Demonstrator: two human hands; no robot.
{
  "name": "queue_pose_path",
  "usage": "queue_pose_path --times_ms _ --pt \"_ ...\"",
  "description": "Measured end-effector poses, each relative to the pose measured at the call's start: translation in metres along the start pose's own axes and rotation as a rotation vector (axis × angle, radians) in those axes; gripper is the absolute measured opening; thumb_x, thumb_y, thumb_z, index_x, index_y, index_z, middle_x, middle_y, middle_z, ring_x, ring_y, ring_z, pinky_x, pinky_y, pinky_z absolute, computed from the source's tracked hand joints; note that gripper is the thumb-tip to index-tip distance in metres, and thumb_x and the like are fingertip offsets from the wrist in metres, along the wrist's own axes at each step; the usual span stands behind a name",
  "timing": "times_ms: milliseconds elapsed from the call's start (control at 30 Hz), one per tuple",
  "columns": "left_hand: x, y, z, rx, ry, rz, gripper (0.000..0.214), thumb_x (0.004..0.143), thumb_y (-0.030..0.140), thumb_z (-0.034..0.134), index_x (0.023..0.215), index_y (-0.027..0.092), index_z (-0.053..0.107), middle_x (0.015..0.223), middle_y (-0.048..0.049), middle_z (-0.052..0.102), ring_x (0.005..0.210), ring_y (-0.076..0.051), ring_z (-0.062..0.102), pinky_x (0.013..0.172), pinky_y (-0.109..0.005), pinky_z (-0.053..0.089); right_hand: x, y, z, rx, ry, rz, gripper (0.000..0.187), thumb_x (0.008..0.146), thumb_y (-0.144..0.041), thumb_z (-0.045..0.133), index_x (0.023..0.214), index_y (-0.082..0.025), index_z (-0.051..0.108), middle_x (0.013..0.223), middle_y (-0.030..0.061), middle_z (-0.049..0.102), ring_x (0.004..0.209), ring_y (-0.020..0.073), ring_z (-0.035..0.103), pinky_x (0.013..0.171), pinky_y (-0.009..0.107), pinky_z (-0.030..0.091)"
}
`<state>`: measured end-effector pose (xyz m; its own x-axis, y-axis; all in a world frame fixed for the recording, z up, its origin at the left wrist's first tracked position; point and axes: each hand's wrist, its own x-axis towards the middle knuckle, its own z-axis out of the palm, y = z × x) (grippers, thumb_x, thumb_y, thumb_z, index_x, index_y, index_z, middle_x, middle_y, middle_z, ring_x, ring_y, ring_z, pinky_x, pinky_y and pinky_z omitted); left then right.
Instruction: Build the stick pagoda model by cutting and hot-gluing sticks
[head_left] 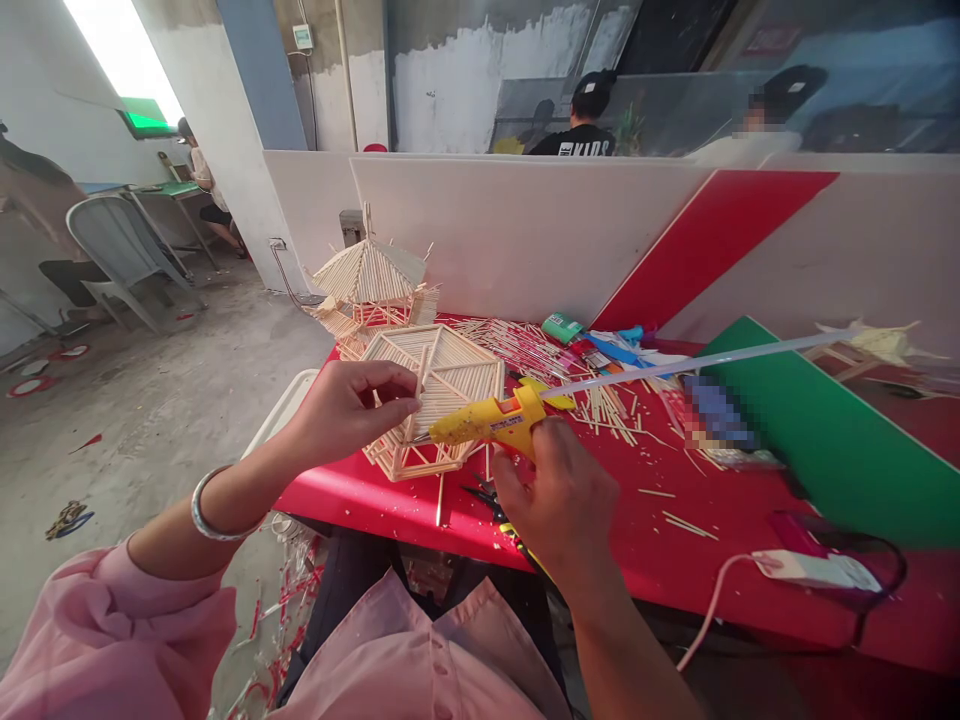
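Note:
My left hand (352, 405) pinches a thin wooden stick (421, 385) against a hexagonal roof frame of sticks (435, 395) that stands tilted on the red table (675, 545). My right hand (559, 500) grips a yellow glue gun (495, 420) with a long clear glue stick (697, 365) at its back. The gun's nozzle points left at the frame, close to the pinched stick. A silver bangle (210, 510) sits on my left wrist.
A finished stick pavilion (371, 285) stands behind the frame. Loose sticks (540, 355) litter the table, with a green board (825, 430) at right and a white power strip with cable (814, 570) near the front edge. A white-and-red partition (600, 240) backs the table; people sit beyond.

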<state>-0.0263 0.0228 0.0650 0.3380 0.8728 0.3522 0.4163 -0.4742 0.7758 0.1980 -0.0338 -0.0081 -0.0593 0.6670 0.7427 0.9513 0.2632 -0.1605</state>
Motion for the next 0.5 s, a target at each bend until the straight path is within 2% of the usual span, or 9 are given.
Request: queue_pose_path --times_ms 167,500 --pt "0.002 0.004 0.003 0.058 -0.027 0.027 0.008 0.075 0.022 0.064 0.074 0.018 0.071 0.057 0.0019 0.061 0.049 -0.008 0.050 0.044 -0.021 0.038 -0.002 0.006 -0.001 -0.049 -0.007 0.022 0.013 0.086 -0.029 0.049 0.095 -0.021 0.052 0.077 0.0053 0.058 0.071 0.0220 0.056 0.055 0.031 0.032" --pt "0.005 0.011 0.012 0.162 -0.080 0.074 0.012 0.077 0.018 0.061 0.079 0.016 0.072 0.061 0.0013 0.066 0.053 -0.007 0.056 0.047 -0.019 0.040 -0.005 0.021 -0.009 -0.144 0.042 0.037 0.010 0.085 -0.025 0.049 0.092 -0.020 0.053 0.073 0.0029 0.058 0.065 0.0190 0.054 0.053 0.029 0.031"
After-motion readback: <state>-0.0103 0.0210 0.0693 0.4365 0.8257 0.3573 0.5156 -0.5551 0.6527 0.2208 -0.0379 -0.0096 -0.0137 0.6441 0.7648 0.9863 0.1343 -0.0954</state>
